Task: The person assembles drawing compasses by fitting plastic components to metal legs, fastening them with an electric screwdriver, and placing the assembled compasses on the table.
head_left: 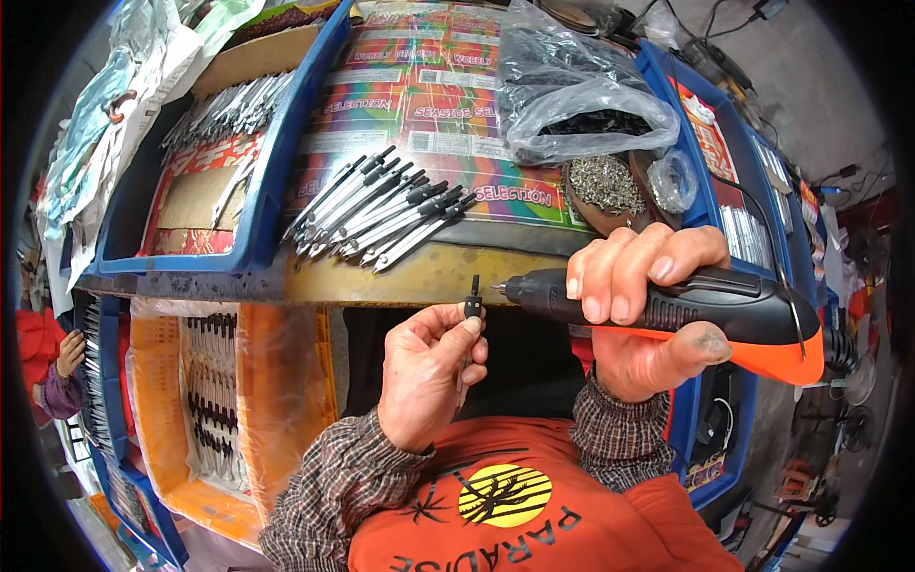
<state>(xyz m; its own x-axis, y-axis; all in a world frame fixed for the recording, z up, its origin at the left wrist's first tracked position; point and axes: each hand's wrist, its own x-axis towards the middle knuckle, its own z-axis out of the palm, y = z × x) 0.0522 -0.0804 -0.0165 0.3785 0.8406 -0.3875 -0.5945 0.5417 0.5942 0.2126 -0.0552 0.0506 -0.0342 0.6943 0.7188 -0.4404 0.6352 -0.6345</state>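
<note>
My left hand (424, 367) pinches a drawing compass (473, 304) by its black head, between thumb and fingers. The compass stands roughly upright, its silver legs running down along my fingers and partly hidden by them. Wrapped around a black and orange electric screwdriver (739, 310) is my right hand (639, 286), with the thumb lying below the body. The screwdriver lies level and its bit points left, just short of the compass head. Beyond my left hand, several more compasses (381, 210) with black heads and silver legs lie in a slanting pile on the table.
A brown bowl (604, 187) of small metal screws stands beyond my right hand, below a clear plastic bag (572, 86). Blue trays (257, 238) flank the printed cardboard sheet (448, 105). An orange crate (262, 400) with compasses sits lower left. Another person's hand (70, 353) shows far left.
</note>
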